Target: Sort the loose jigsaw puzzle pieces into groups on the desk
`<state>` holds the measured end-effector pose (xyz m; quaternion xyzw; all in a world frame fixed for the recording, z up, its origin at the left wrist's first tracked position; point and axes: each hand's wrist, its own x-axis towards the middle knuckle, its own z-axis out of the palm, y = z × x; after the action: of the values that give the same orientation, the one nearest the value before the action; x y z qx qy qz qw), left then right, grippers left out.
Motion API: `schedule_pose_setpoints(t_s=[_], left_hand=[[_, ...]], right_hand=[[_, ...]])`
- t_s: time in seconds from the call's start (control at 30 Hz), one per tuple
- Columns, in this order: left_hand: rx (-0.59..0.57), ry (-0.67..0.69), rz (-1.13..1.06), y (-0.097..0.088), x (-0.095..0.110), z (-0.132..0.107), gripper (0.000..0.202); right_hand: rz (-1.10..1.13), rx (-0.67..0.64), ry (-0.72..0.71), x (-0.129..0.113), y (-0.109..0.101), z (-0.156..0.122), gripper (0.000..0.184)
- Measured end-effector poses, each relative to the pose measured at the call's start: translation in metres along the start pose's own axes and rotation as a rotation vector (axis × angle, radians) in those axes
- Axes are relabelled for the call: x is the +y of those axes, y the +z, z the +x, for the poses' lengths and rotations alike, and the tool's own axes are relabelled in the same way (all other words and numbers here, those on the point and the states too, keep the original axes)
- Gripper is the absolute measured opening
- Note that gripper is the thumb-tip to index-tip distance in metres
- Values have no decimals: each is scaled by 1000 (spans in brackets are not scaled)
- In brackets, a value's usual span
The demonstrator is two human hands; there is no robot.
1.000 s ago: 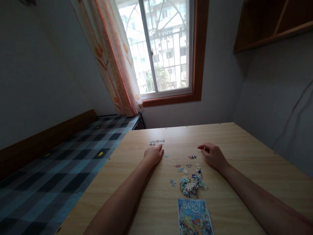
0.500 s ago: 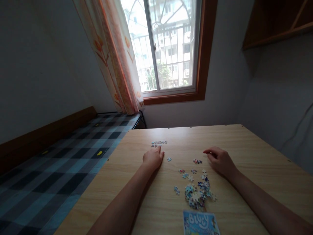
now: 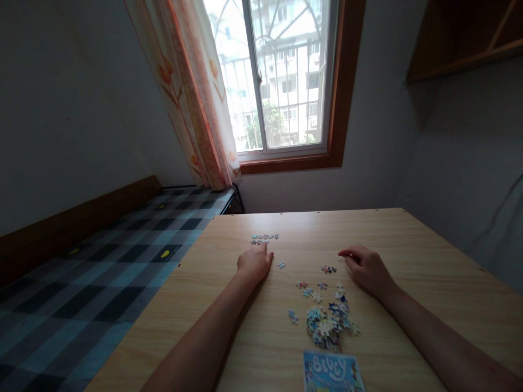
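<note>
Two short rows of joined jigsaw puzzle pieces (image 3: 265,237) lie toward the far left of the table. My left hand (image 3: 253,262) rests just below them, its index finger stretched out to the lower row and its thumb apart. A single light-blue piece (image 3: 281,265) lies right of that hand. My right hand (image 3: 364,267) is held over the right side, fingers loosely bent, thumb and index tip apart, nothing visible in them. Near it are a few dark and red pieces (image 3: 328,269). Between my forearms sits a heap of loose pieces (image 3: 326,328).
A blue box or card marked "Bluey" (image 3: 333,373) lies at the near edge of view on the wooden table (image 3: 429,245). Several single pieces are scattered above the heap. A bed with a checked cover (image 3: 102,288) stands left; a window (image 3: 286,81) and curtain are beyond.
The view has shifted very slightly. Both hands and the puzzle pieces hold nearly the same places.
</note>
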<state>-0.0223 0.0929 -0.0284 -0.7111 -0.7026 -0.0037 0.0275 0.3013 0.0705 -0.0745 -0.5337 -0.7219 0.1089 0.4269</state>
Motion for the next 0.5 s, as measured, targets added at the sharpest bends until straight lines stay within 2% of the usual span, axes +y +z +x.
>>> schedule_pose_setpoints(t_s=[0.5], left_hand=[[0,2,-5,-2,1,0,51]], right_hand=[[6,-5,7,-2,-1,1,25]])
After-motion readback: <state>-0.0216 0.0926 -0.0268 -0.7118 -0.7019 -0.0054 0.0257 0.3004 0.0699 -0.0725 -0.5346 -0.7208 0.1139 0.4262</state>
